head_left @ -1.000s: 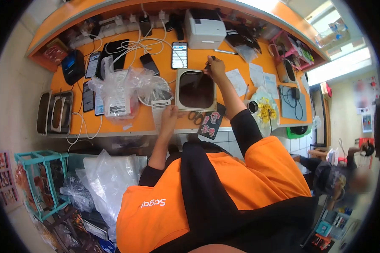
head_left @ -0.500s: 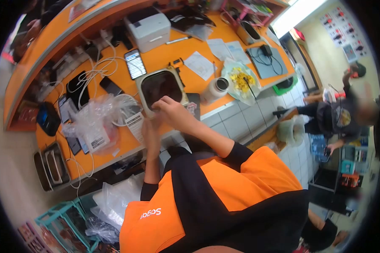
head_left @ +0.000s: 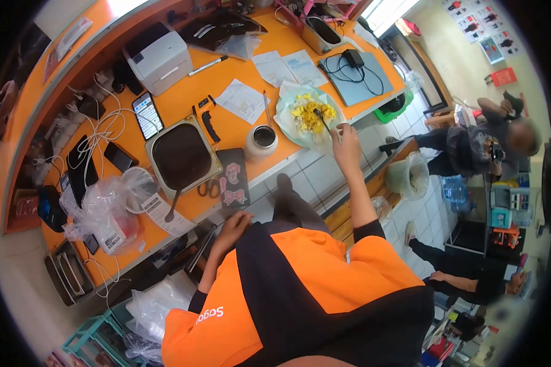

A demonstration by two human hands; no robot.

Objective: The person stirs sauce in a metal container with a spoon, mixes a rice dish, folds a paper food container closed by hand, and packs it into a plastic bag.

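My right hand reaches over the edge of a plate of yellow food, lined with pale plastic or paper. Its fingers are closed at the end of a dark, thin utensil, whose tip is in the food; whether it is a fork or spoon is unclear. My left hand is low by the table's front edge, fingers curled, with nothing visible in them. Near it lie a dark case with pink stickers and a square metal container of dark contents. A dark spoon hangs over that container's front rim.
An open white bottle stands beside the plate. A laptop with a charger, papers, a lit phone, a white printer and plastic bags lie around. Two people are on the right, near a bucket.
Both hands have left the metal container. My right hand moved right to the utensil in the food; my left hand drew back toward my body. The view shifted rightward.
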